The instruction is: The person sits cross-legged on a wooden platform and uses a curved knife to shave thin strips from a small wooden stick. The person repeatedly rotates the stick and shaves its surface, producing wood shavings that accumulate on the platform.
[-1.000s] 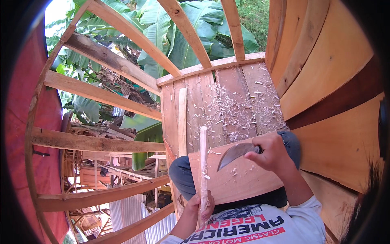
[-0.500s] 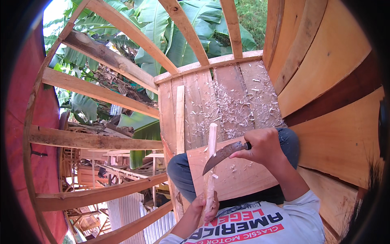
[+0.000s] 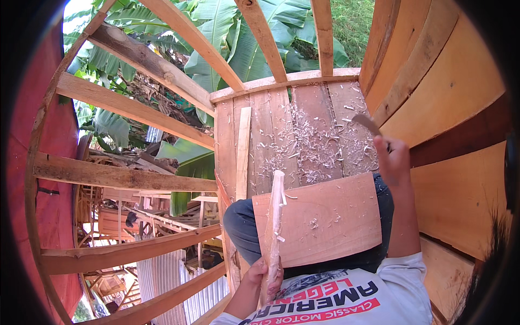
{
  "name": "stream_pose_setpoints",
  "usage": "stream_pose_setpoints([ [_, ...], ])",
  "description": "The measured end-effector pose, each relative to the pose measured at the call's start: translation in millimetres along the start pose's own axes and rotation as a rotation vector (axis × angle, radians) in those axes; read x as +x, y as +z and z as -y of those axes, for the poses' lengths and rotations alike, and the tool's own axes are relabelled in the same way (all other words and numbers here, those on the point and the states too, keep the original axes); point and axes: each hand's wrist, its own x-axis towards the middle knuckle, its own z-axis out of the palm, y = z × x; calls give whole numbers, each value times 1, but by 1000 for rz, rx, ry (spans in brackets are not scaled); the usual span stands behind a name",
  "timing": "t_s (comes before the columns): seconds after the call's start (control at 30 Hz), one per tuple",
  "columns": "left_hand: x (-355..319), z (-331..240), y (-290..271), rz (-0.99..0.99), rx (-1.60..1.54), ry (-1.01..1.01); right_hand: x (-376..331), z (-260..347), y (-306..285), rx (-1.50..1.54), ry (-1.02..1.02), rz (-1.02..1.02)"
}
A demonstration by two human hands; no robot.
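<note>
- Now the left hand (image 3: 265, 275) grips the pale stick (image 3: 277, 216), most of it jutting ahead of the fingers!
- Right hand (image 3: 394, 160), blurred, clenches the knife (image 3: 368, 124), which pokes out beyond its fingers!
- Wooden board (image 3: 341, 216) lies between both hands' fingers, shavings (image 3: 313, 222) dotted over it!

Printed lettering stands on the front of the white shirt (image 3: 398, 290), upside down in this view. Nearest the lower edge, a red band (image 3: 336, 312) carries a line of small white capitals. Just above it runs a larger line of heavy black capitals (image 3: 325, 300), then a shorter line of red capitals (image 3: 314, 290). Toward the left hand (image 3: 265, 276), the ends of the lines drop out of sight.
</note>
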Motion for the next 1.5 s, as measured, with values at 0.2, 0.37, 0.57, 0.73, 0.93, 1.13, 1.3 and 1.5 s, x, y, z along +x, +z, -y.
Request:
stream_pose_setpoints([
  [0.2, 25, 2, 24, -53, 77, 9, -85, 41, 49, -61, -503, 321],
  [0.37, 17, 5, 5, -2, -8, -39, -50, 37, 67, -128, -476, 151],
  [0.57, 31, 3, 10, 39, -88, 9, -31, 39, 68, -271, -473, 71],
  [0.73, 8, 31, 26, -281, 199, -146, 37, -22, 16, -47, 186, -179],
  [0.93, -3, -39, 28, -110, 220, 153, -15, -15, 15, -82, -1, 92],
  [1.13, 50, -74, 87, -370, 577, 80, -85, -50, 21, 312, 216, 207],
  [1.3, 82, -83, 119, -605, 1081, 83, -105, -28, 30, 565, 401, 374],
  [1.5, 108, -92, 148, -559, 1869, 128, -98, -30, 21, 789, 540, 321],
])
